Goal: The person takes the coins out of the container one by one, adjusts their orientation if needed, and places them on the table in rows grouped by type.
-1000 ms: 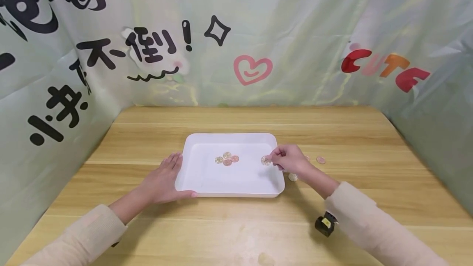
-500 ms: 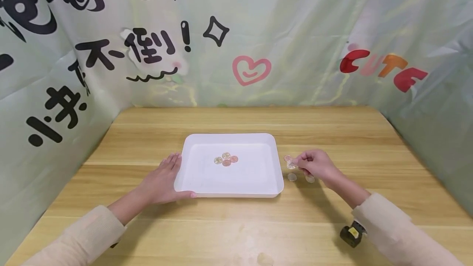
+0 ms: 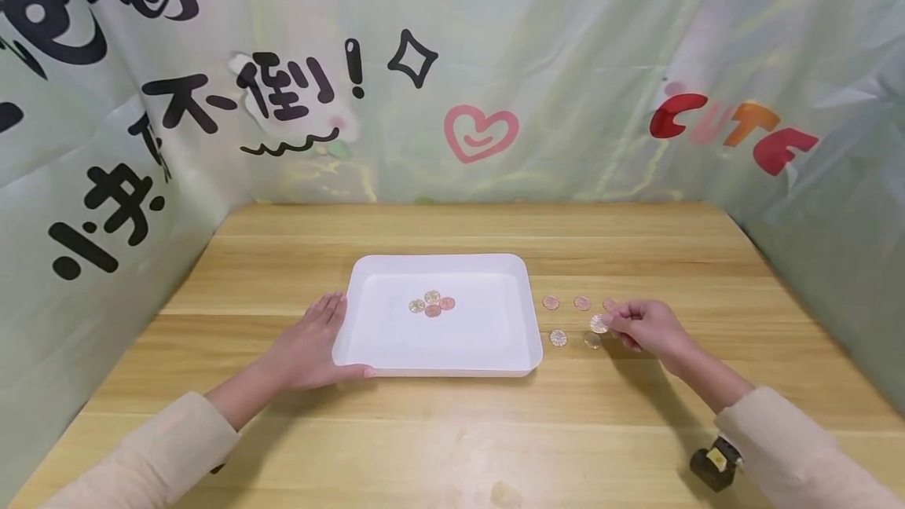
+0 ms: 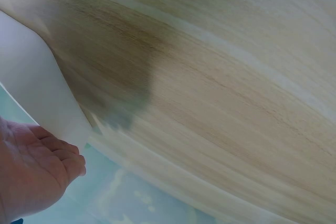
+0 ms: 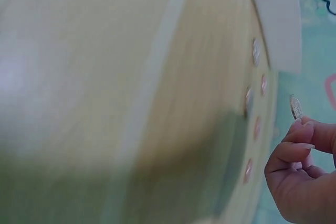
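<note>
In the head view my right hand (image 3: 646, 328) pinches a silvery, patterned coin-like disc (image 3: 599, 324) between thumb and fingertips, right of the white tray (image 3: 438, 352). The right wrist view shows that disc (image 5: 295, 107) on edge, held above the table. Beneath and around the hand lie several similar discs, among them a pink one (image 3: 582, 303) and a pale one (image 3: 558, 338). Inside the tray, a small cluster holds pink discs (image 3: 433, 310) and yellowish discs (image 3: 417, 305). My left hand (image 3: 311, 348) rests against the tray's left side, fingers extended, thumb along the front edge.
A wooden table (image 3: 438, 446) carries everything. Printed fabric (image 3: 566, 100) encloses its back and sides. A small black device (image 3: 716, 463) sits at my right sleeve.
My right hand has carried the pinched disc from above the tray's right rim to the right, over the loose discs. My left hand and the tray have stayed put.
</note>
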Demonstrator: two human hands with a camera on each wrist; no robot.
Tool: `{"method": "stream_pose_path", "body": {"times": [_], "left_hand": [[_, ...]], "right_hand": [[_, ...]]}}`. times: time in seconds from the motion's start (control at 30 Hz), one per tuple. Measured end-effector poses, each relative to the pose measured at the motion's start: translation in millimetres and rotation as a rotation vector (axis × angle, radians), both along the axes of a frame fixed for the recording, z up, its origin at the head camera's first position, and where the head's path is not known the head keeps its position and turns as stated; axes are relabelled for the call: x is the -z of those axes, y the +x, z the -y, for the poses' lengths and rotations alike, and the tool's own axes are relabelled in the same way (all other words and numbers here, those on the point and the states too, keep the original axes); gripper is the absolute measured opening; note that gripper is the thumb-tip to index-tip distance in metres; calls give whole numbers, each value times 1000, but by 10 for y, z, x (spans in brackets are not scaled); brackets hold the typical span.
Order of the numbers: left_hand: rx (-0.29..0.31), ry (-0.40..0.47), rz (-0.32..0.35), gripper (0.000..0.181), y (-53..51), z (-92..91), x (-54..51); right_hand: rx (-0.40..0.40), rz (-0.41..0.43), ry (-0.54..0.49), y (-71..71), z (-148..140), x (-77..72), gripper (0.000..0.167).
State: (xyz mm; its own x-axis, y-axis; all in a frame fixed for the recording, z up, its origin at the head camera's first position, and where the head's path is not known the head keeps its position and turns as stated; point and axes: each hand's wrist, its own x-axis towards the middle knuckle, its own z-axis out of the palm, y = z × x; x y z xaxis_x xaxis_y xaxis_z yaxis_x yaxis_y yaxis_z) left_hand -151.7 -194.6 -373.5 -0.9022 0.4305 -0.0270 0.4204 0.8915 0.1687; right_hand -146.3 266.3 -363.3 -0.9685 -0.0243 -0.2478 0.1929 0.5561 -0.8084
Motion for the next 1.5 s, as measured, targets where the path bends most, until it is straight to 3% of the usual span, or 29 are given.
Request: {"method": "stream_pose_path", "body": {"times": [0.5, 1.13, 1.5], "left_hand": [[3, -6, -8, 112, -5, -7, -5], [-12, -4, 7, 112, -3, 0, 13], [-22, -11, 16, 113, -1, -8, 1]], "right_hand": [[31, 73, 80, 34, -343, 190, 18], [44, 64, 198, 28, -319, 169, 18], [24, -135, 142, -27, -127, -17, 24]]}}
